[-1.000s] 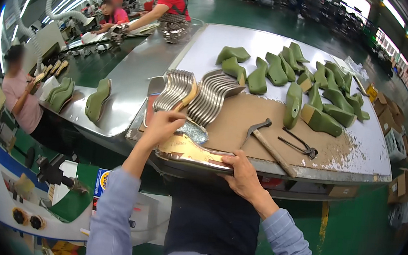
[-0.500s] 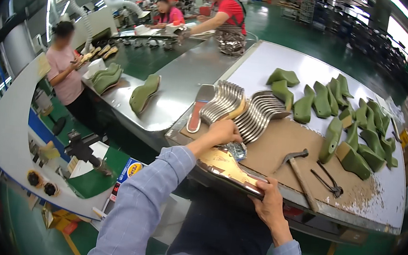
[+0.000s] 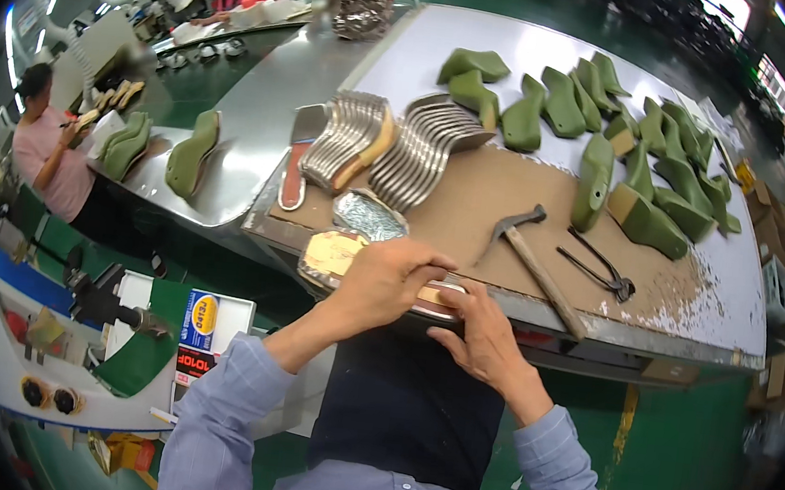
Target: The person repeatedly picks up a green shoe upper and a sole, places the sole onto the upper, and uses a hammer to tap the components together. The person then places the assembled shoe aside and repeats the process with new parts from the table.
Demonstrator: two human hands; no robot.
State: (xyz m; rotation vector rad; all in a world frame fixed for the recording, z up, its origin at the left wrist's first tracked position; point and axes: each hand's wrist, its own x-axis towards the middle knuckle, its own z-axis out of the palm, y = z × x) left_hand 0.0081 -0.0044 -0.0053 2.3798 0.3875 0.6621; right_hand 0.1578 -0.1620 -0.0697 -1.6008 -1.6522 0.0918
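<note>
At the table's near edge I hold a long shoe sole piece with a tan-gold face and a shiny rim. My left hand lies over its middle, fingers pinched together; whatever is between the fingertips is hidden. My right hand grips the right end, thumb along the rim. Just beyond my left hand sits a small dish-like object with crinkled silvery contents. Behind it stand two rows of silver-edged curved soles, and a reddish-brown sole is at their left end.
A hammer and black pincers lie on the brown board. Several green shoe lasts cover the table's right side. Another last stands on the metal counter at left. Co-workers are beyond it.
My left hand has come from beside the silvery dish onto the middle of the sole piece. The view has shifted, so the table sits higher and further left.
</note>
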